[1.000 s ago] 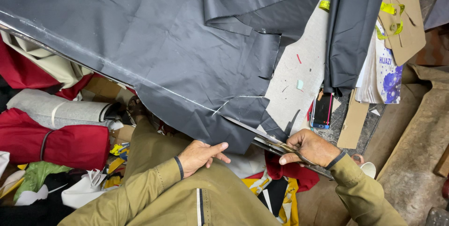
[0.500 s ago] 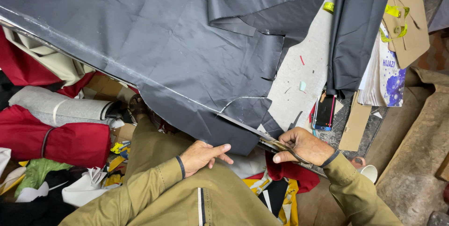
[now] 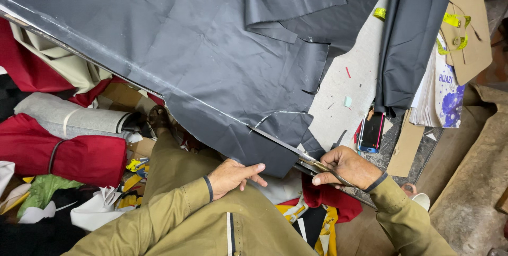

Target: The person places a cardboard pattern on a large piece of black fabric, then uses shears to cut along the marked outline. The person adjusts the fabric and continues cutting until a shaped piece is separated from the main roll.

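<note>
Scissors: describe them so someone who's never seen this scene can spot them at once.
Start at the big dark grey fabric sheet covering the table and follow its lower edge toward the person's right hand. The scissors are in that hand, their long blades slanting up-left into the fabric's edge. They are the only slim metal tool there; the phone nearby is flat and red-edged.

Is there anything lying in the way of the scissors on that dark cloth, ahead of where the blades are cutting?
Nothing visible blocks them. The right hand holds the scissors, blades open in the dark fabric near its lower edge. Ahead of the blades lies only flat cloth. The left hand rests below the fabric's edge, clear of the blades.
</note>
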A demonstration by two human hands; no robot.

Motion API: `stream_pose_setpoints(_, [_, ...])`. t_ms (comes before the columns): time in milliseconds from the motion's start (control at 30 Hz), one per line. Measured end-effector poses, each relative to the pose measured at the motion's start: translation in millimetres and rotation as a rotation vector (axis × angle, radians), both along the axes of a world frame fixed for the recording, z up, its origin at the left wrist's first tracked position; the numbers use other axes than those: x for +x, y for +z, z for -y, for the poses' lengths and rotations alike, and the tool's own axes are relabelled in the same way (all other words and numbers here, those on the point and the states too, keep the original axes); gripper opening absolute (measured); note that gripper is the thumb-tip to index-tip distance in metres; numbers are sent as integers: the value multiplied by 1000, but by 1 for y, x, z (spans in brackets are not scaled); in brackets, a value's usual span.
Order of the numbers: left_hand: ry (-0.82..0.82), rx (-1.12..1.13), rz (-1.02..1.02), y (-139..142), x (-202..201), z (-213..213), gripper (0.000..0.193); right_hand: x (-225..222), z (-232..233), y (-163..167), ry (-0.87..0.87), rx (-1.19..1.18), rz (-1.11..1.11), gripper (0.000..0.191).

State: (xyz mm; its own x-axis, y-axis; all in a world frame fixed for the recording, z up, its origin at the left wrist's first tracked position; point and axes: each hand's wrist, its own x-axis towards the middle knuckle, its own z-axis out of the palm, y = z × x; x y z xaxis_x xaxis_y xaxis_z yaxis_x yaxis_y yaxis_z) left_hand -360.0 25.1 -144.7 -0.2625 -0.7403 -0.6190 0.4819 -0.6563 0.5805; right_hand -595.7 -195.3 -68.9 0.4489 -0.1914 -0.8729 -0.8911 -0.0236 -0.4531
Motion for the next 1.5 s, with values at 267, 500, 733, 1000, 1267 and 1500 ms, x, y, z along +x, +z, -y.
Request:
stream_pose_setpoints(267, [-4, -19, -31, -3, 5, -3, 57, -33, 14, 17, -32, 125, -19, 36])
stream_pose_setpoints(500, [32, -26, -121, -3, 5, -1, 54, -75, 23, 36, -64, 112, -163, 37])
stream_pose_setpoints(733, [118, -5, -237, -5, 6, 1, 54, -99, 27, 42, -59, 160, -176, 40])
stream_pose_setpoints(1000, [191, -15, -446, -6, 4, 3, 37, -118, 31, 45, -72, 165, -160, 46])
stream_pose_setpoints(1267, [206, -25, -477, -1, 0, 6, 34, -87, 20, 30, -70, 278, -22, 39])
stream_pose_setpoints(1500, [180, -1, -384, 2, -3, 5, 38, -46, 11, 11, -74, 284, 94, 39])
